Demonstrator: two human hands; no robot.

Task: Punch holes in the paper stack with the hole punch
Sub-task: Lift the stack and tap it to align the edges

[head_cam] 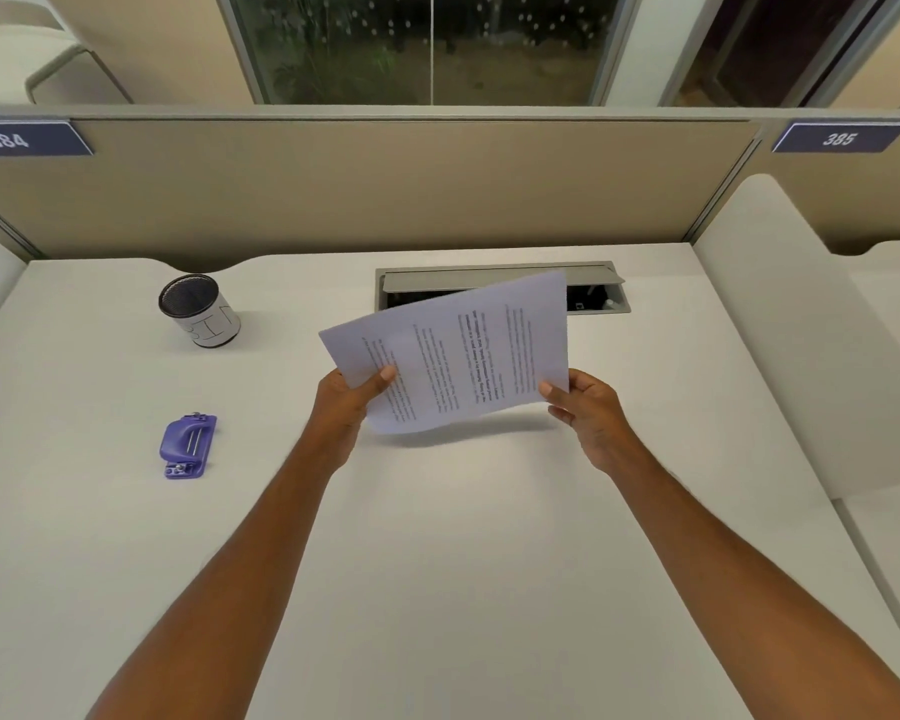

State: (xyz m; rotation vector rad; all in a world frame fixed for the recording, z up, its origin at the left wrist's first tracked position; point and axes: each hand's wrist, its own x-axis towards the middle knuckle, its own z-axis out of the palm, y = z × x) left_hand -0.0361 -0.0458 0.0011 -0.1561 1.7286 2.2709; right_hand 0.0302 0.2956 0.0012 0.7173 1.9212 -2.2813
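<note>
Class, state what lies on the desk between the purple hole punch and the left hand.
Nothing: in the head view only bare desk separates the hole punch from the left hand.

Count: 1 paper stack [463,350] (no. of sheets can't be told), 1 purple hole punch [187,446], 1 mesh cup [201,311], 2 hands, i.e. left hand [346,402] & right hand [591,413], 2 no. plates, 384 sign [27,139] & 385 sign [838,139], 1 cable hatch [500,278], 1 surface [437,563]

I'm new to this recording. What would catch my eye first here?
The printed paper stack stands out first, held above the middle of the desk by the left hand and right hand. Next comes the purple hole punch, lying untouched at the left, with a mesh cup behind it.
</note>
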